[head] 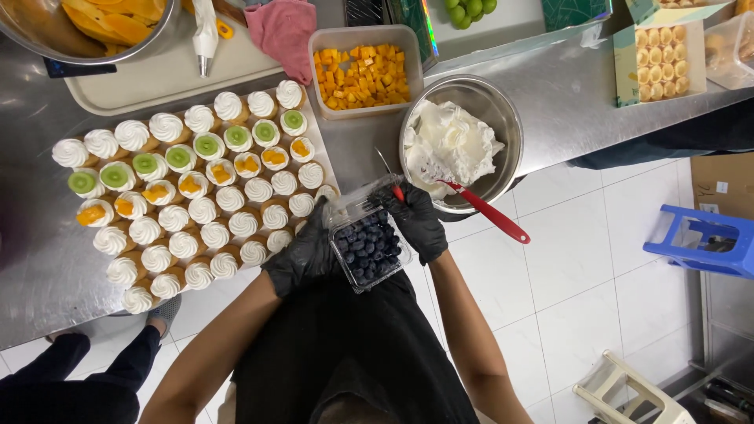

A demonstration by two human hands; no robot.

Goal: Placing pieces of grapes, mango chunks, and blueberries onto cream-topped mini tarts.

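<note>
Blueberries in a clear plastic punnet (pixel 367 245), held at the centre of the frame.

Both black-gloved hands grasp the punnet: the left hand (pixel 302 255) cups its left side, the right hand (pixel 416 224) grips its right edge. Left of it, rows of cream-topped tarts (pixel 188 188) fill a tray; upper right, a metal bowl of whipped cream (pixel 459 141) holds a red-handled spatula (pixel 483 210), beside a tub of diced mango (pixel 363 72).

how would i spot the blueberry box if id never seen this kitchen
Start at the steel counter and its tray of cream-topped tarts. At the tray's near right corner, two black-gloved hands hold a clear plastic box of blueberries. Nothing else there holds dark blue fruit.
</note>
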